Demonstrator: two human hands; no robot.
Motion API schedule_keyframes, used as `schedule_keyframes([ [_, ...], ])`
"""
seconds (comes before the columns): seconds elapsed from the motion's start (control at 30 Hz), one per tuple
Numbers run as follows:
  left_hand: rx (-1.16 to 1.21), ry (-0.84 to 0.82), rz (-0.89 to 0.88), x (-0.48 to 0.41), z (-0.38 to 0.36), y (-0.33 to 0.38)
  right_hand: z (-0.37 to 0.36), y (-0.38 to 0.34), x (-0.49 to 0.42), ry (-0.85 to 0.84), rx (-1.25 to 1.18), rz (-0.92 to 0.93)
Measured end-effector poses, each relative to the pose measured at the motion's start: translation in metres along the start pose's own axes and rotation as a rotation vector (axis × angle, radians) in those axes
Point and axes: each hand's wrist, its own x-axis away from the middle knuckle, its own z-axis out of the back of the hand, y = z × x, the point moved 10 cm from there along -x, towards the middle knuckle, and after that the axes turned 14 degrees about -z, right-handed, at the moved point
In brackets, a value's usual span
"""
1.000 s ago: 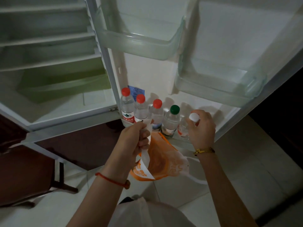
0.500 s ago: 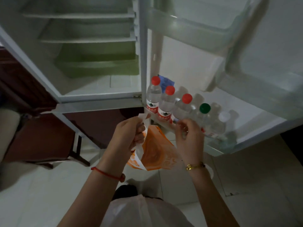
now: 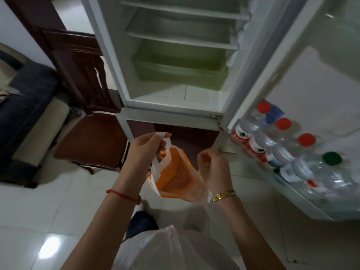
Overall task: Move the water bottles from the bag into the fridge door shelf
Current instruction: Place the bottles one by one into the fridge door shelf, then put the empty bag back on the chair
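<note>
In the head view, the left hand (image 3: pixel 145 148) pinches one white handle of the orange bag (image 3: pixel 176 177) and the right hand (image 3: pixel 213 168) is closed at its other side, apparently on the second handle, so the mouth is spread between them, probably to check that it is empty. No bottle shows inside; the bottles (image 3: pixel 280 151) stand in a row along the door shelf (image 3: pixel 300 199), caps up, touching so they brace one another.
</note>
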Motion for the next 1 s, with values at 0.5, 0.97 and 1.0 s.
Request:
schedule_keyframes([
  [0.5, -0.154, 0.094, 0.037, -0.131, 0.206, -0.041, -0.160, -0.129, -0.018, -0.051, 0.043, -0.031],
  [0.97, -0.241, 0.269, -0.046, -0.232, 0.341, -0.052, -0.237, -0.180, -0.030, -0.139, 0.063, -0.065],
  [1.0, -0.258, 0.272, -0.055, -0.236, 0.345, -0.054, -0.241, -0.182, -0.031, -0.148, 0.062, -0.065],
])
